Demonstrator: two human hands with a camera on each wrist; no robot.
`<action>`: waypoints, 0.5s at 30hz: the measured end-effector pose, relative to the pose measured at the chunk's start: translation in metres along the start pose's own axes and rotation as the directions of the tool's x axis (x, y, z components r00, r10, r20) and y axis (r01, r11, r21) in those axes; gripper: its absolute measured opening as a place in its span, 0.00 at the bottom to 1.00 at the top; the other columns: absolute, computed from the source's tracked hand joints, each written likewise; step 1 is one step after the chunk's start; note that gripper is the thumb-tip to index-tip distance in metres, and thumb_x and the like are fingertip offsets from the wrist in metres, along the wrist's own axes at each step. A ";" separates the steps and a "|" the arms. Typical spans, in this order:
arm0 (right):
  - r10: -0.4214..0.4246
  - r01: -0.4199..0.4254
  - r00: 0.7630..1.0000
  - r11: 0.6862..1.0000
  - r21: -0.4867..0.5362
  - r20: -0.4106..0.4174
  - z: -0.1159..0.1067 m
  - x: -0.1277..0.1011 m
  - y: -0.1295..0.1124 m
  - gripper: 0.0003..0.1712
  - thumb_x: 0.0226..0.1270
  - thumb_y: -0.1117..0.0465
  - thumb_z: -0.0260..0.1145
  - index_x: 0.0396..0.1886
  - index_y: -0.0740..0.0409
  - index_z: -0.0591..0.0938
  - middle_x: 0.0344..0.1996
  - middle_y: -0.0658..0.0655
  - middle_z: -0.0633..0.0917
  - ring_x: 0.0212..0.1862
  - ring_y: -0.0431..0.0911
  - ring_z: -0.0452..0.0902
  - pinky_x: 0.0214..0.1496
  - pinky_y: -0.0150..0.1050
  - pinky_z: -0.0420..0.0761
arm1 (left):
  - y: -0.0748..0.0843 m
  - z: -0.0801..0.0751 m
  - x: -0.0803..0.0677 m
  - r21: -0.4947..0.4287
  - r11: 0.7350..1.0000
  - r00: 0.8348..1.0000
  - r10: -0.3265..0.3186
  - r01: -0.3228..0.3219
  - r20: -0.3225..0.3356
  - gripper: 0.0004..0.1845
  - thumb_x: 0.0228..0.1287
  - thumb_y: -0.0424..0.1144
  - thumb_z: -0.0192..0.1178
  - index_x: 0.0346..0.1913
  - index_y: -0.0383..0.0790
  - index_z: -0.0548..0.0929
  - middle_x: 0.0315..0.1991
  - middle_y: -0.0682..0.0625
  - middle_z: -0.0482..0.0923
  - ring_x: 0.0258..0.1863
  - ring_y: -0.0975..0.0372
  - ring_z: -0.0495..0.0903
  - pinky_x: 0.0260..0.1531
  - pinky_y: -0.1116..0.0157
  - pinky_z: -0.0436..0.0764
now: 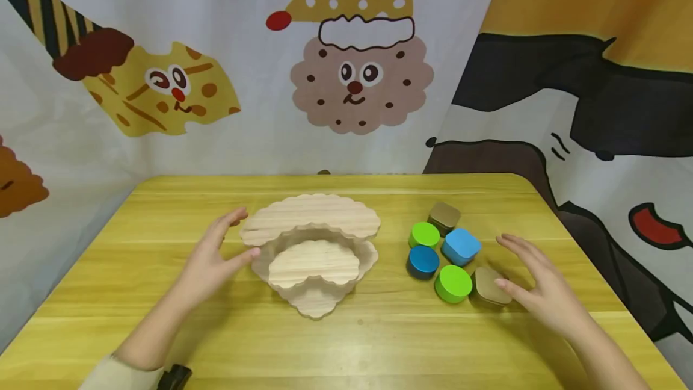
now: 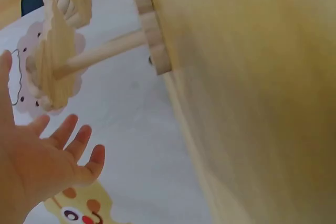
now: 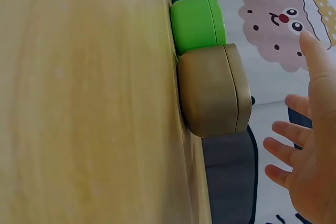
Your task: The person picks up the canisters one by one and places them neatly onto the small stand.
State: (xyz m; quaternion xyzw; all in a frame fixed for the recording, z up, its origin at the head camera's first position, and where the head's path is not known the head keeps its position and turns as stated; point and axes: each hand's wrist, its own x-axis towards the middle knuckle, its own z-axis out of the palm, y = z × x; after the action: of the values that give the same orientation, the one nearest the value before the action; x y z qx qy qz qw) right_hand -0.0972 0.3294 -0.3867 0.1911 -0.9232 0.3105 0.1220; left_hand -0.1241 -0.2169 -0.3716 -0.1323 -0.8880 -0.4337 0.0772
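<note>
The tabletop [image 1: 162,342] carried everything; the wooden stand [image 1: 311,251], two scalloped tiers on dowels, stood just beside the left hand [image 1: 213,260], whose fingers were spread and relaxed, thumb near its rim, gripping nothing, as if to steady it; the tins [image 1: 449,251] sat clustered by the right hand [image 1: 541,294], likewise released, its fingertips close to the tan tin [image 1: 489,287].

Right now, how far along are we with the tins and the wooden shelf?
Nothing looks placed yet: both tiers of the wooden shelf show bare wood. All six tins sit clustered on the table to its right. In hand: the left hand is open against the shelf's left edge, and the right hand hovers open beside the nearer brown tin, gripping nothing. Left: apparently every tin.
</note>
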 end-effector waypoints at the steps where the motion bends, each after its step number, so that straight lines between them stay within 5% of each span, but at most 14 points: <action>1: -0.001 0.001 1.000 1.000 0.002 0.004 0.000 0.000 0.001 0.44 0.56 0.64 0.74 0.71 0.52 0.64 0.68 0.62 0.64 0.67 0.57 0.56 0.55 0.72 0.58 | -0.001 0.001 0.000 -0.008 1.000 1.000 -0.005 0.004 -0.006 0.42 0.60 0.45 0.68 0.73 0.41 0.59 0.67 0.41 0.62 0.66 0.44 0.58 0.59 0.36 0.56; 7: -0.006 0.005 0.999 1.000 0.026 0.036 0.002 -0.002 0.004 0.47 0.52 0.64 0.76 0.71 0.52 0.65 0.67 0.63 0.65 0.67 0.31 0.51 0.54 0.71 0.59 | -0.001 0.004 -0.003 -0.034 0.999 0.998 -0.023 0.021 -0.052 0.41 0.58 0.43 0.70 0.70 0.35 0.61 0.65 0.40 0.65 0.64 0.44 0.60 0.59 0.38 0.57; 15: 0.026 -0.028 0.997 0.999 0.035 0.075 0.004 -0.007 0.007 0.48 0.51 0.62 0.77 0.71 0.46 0.65 0.66 0.62 0.66 0.66 0.30 0.51 0.51 0.71 0.62 | 0.003 0.012 -0.003 -0.022 0.999 0.994 -0.034 0.032 -0.102 0.38 0.57 0.43 0.71 0.65 0.30 0.66 0.60 0.37 0.69 0.59 0.47 0.66 0.55 0.44 0.63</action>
State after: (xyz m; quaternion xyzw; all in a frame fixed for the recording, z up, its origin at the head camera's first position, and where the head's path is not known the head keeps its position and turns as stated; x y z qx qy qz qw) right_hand -0.0946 0.3338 -0.3957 0.1922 -0.9238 0.3213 0.0797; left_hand -0.1210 -0.2063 -0.3778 -0.0959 -0.8805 -0.4500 0.1140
